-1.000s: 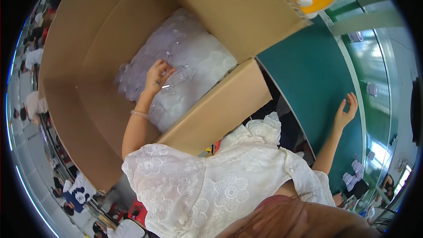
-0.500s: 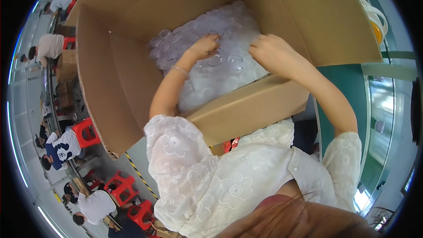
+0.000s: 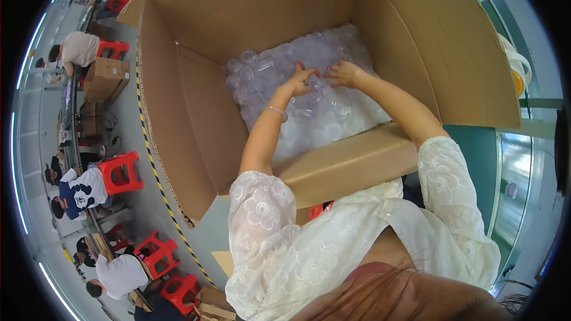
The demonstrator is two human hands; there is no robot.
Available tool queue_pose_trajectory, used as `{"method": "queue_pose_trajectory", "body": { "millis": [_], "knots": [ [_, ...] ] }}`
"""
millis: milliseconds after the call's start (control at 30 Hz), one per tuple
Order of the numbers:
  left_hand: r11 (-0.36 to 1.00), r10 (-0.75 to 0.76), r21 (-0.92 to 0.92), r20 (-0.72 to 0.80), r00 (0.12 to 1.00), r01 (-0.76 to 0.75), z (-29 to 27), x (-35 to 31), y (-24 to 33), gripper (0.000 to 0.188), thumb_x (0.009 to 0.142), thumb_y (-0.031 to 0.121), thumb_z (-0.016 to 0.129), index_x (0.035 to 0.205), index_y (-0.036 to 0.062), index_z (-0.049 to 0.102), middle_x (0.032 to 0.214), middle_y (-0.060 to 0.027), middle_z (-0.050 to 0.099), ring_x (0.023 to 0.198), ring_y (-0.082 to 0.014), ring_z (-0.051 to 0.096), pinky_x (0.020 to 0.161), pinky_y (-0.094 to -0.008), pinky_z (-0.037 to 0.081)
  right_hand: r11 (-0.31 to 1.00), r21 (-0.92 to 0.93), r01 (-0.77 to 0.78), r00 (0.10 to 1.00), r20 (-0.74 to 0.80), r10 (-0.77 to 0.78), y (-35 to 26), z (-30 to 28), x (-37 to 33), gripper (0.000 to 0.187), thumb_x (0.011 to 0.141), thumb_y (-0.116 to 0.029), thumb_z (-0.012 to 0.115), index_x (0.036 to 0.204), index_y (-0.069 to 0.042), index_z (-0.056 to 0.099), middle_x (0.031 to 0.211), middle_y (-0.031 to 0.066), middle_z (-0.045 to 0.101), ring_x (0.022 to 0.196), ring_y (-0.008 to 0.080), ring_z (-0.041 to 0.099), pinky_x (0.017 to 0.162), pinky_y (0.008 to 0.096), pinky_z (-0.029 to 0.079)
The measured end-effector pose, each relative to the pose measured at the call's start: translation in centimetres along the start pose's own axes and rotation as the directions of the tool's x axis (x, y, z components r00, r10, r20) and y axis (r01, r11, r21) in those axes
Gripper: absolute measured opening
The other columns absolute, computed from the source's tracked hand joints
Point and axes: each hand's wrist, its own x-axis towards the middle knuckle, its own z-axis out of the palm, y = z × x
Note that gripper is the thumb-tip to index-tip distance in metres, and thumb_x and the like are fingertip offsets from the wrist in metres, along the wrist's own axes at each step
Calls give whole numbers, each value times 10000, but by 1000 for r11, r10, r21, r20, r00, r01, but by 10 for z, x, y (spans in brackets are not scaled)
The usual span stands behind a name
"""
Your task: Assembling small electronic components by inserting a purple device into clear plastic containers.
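Observation:
A large open cardboard box (image 3: 196,125) stands in front of me. Its bottom is covered with several clear round plastic cups (image 3: 262,71) lying in thin plastic film. Both my arms reach down into it, in white lace sleeves. My left hand (image 3: 299,81), with a bracelet at the wrist, closes its fingers around one clear plastic cup (image 3: 315,91) just above the pile. My right hand (image 3: 345,73) is close beside it, fingers curled down onto the cups at the same spot. Whether it grips anything is hidden.
The box's near flap (image 3: 351,163) lies between my body and the cups. A green table (image 3: 476,154) runs along the right. On the left, people sit on red stools (image 3: 122,172) at a long bench, with a smaller cardboard box (image 3: 104,77) and yellow-black floor tape (image 3: 157,184).
A second ago my right hand lay out on the green table; it has come into the box. Both hands now meet at the middle of the cup pile.

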Motion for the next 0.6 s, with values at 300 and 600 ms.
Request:
{"method": "queue_pose_trajectory", "body": {
  "millis": [300, 600],
  "knots": [
    [972, -169, -170, -17, 985, 164, -75, -15, 17, 533, 538, -19, 533, 1044, 142, 503, 893, -108, 371, 744, -207, 413, 664, -288, 396, 851, 327, -411, 888, -66, 455, 5, -15, 4, 338, 741, -155, 480, 1075, -205, 481, 1059, 104, 465, 867, 272, 509, 703, 367, 433],
    [920, -87, -153, 819, 567, 361, -70, -22, 44, 579, 586, 11, 602, 1125, 127, 427, 1041, -147, 436, 783, -210, 546, 624, -288, 468, 641, 451, -621, 765, 169, 622, 46, 18, -13, 507, 738, -19, 410, 1220, -151, 321, 1124, 194, 433, 857, 338, 548, 707, 406, 461]
  ]
}}
